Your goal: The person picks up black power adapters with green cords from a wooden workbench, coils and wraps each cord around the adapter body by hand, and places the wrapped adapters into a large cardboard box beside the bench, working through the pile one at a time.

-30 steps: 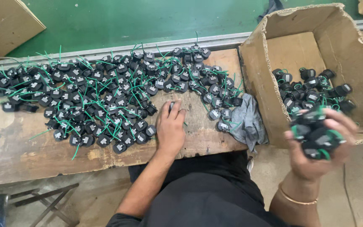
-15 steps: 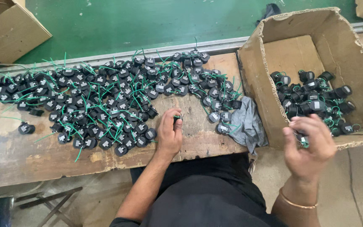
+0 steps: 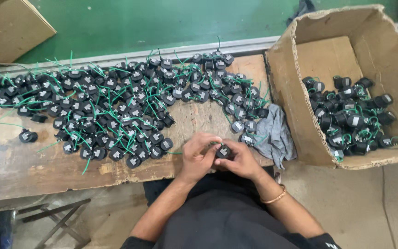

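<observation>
Both hands meet at the near edge of the wooden bench (image 3: 33, 170). My left hand (image 3: 198, 154) and my right hand (image 3: 240, 159) together pinch one small round black part with a green wire (image 3: 222, 151). A wide pile of the same black parts with green wires (image 3: 116, 110) covers the bench top just beyond my hands. To the right, an open cardboard box (image 3: 295, 92) holds several more of these parts (image 3: 351, 117).
A grey rag (image 3: 275, 133) lies at the bench's right end beside the box. A lone black part (image 3: 27, 136) sits apart at the left. Another cardboard box (image 3: 10, 23) stands at the top left on the green floor. Metal bars (image 3: 56, 216) show under the bench.
My right hand dropped its handful of parts into the box, then swung left to the bench. My left hand lifted one part, and both hands now hold it.
</observation>
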